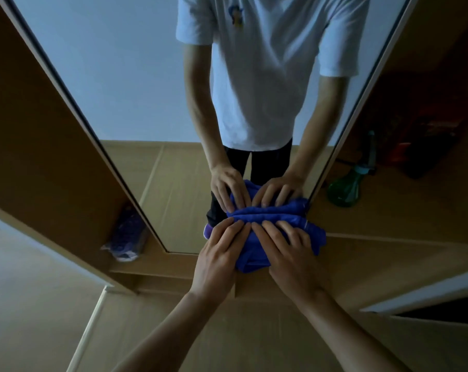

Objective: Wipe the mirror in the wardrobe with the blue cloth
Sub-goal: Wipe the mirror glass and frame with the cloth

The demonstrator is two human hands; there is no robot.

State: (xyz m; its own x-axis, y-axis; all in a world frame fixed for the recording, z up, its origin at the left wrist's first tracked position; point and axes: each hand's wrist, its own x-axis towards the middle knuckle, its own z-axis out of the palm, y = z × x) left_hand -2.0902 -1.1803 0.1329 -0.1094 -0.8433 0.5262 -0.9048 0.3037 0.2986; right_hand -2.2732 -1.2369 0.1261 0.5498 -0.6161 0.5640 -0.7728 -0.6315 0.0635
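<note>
The tall mirror (136,84) stands inside the wardrobe, its frame narrowing toward the floor. A bunched blue cloth (312,233) is pressed flat against the lower right part of the glass. My left hand (219,253) lies on the cloth's left side, fingers spread and pointing up. My right hand (289,253) covers the middle of the cloth, fingers also extended. Both palms press the cloth to the mirror. The reflection shows a person in a white T-shirt and dark trousers, with both hands mirrored above the cloth.
A green spray bottle (345,191) stands on the wardrobe shelf right of the mirror, with dark red things behind it. A purple patterned package (128,234) lies at lower left beside the frame. The wooden wardrobe panel (39,146) flanks the mirror on the left.
</note>
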